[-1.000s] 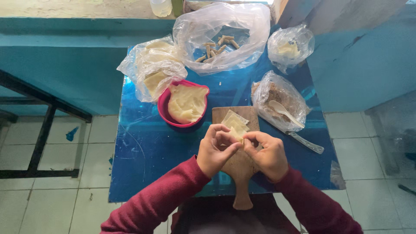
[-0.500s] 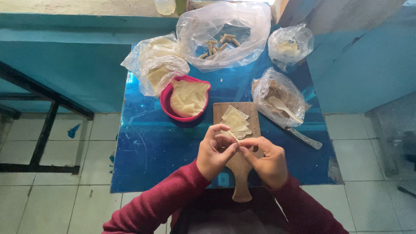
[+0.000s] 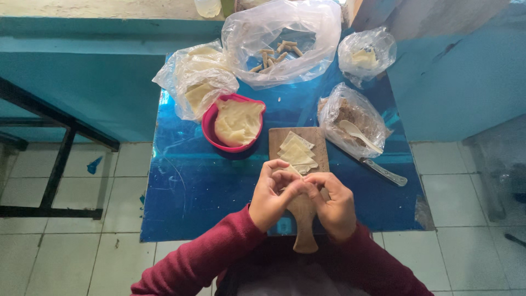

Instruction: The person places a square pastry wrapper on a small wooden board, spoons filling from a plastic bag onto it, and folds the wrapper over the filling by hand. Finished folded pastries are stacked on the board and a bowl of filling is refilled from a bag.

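Since the earlier frame the left hand point(image 3: 272, 193) and right hand point(image 3: 333, 201) are seen drawn closer at lower centre, fingers pinched on a wrapper point(image 3: 291, 174) that may be torn if squeezed hard.

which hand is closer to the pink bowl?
Left. The left hand is just below and right of the pink bowl, by the wooden board. The right hand sits farther right, beyond the left hand.
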`<state>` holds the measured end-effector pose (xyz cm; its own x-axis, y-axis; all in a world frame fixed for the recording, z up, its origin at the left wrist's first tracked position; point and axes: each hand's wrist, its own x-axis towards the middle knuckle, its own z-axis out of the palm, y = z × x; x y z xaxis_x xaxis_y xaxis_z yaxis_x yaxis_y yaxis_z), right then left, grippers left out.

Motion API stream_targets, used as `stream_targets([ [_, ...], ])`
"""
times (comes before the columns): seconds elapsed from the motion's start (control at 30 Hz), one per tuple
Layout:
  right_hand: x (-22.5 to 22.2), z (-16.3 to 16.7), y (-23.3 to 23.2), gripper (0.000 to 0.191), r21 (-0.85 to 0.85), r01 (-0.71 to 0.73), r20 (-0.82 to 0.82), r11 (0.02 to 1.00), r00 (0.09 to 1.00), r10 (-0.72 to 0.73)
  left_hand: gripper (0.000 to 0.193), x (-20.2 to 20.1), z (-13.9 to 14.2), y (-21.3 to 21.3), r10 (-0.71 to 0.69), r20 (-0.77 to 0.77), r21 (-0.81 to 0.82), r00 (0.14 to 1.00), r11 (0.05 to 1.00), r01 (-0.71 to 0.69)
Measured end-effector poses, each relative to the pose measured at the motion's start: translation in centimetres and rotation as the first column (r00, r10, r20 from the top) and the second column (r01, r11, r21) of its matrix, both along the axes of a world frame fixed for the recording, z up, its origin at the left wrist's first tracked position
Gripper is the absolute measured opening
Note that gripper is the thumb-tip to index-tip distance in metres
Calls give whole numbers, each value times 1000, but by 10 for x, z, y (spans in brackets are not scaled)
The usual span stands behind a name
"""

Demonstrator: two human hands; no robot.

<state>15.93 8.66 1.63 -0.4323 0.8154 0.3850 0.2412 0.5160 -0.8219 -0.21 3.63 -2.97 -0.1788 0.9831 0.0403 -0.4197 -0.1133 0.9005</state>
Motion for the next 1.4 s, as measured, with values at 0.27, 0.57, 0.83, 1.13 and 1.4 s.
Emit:
stream_targets([
  [0.27,6,-15,18,17,-721,-350,-559,597,803,-205,46,-12,-8,-2,-60,71,-35,996,997,62],
  [0.57,50,-57,51,28,-808,-445,-590,387,612,-526,28,-36,2,7,68,426,-212,902,977,26],
  [0.83,70,-46,52,27,-723,-310,-671,617,528,-521,29,-21,-14,42,31,277,-129,960,992,6],
  [1.13,50,-29,38,33,-602,-93,-565,793,751,-341,35,-22,-14,30,130,-637,-94,759,965,-244],
  [1.4,0,-1,32,32,5,180,32,984,983,-180,44,-22,4,27,161,-739,-29,654,963,-269],
])
